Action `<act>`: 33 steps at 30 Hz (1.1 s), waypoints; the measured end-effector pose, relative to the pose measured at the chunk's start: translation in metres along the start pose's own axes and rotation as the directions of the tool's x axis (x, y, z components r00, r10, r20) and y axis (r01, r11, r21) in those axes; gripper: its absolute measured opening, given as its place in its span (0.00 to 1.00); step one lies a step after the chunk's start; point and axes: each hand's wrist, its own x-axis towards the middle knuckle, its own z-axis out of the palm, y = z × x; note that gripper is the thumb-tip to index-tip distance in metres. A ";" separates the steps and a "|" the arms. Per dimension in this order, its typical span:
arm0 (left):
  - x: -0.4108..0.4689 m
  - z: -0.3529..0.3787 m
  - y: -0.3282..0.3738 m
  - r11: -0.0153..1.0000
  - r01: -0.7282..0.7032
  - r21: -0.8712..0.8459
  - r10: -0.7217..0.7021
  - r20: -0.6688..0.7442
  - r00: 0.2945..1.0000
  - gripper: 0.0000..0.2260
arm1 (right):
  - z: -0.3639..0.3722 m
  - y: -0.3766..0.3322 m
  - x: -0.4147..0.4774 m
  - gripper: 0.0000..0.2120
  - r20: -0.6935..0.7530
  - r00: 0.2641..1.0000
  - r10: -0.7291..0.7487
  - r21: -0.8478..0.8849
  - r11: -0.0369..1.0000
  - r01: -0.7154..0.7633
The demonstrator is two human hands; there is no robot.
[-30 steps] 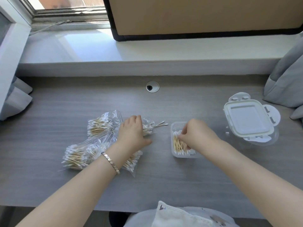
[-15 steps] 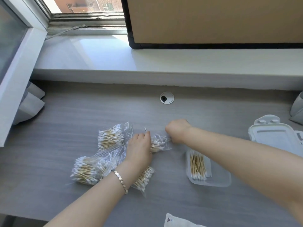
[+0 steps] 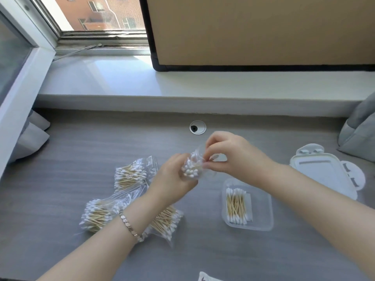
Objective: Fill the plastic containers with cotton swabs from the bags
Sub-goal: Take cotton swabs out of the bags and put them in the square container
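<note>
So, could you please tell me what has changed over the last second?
The right hand left the container and now pinches the mouth of the small bag, which the left hand has gripped and lifted off the desk. The other bags, the container and its lid stayed put.

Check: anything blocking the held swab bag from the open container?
Nothing visible. Small clear plastic bag of cotton swabs, held by left hand and right hand, hovers near the lidless clear rectangular plastic container; bare grey desk between.
</note>
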 end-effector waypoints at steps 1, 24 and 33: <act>-0.004 0.000 0.008 0.999 -0.013 -0.053 0.014 0.023 1.000 0.07 | -0.004 -0.004 -0.008 0.07 -0.047 0.998 -0.033 -0.023 0.999 0.032; -0.048 0.036 0.054 0.991 -0.136 0.008 0.126 0.314 0.941 0.36 | 0.015 -0.041 -0.094 0.17 -0.006 0.847 0.532 0.476 0.746 -0.466; -0.049 0.034 0.065 0.944 -0.179 -0.277 0.222 0.133 0.966 0.30 | 0.023 -0.036 -0.102 0.06 -0.209 0.686 0.697 0.877 0.444 -0.184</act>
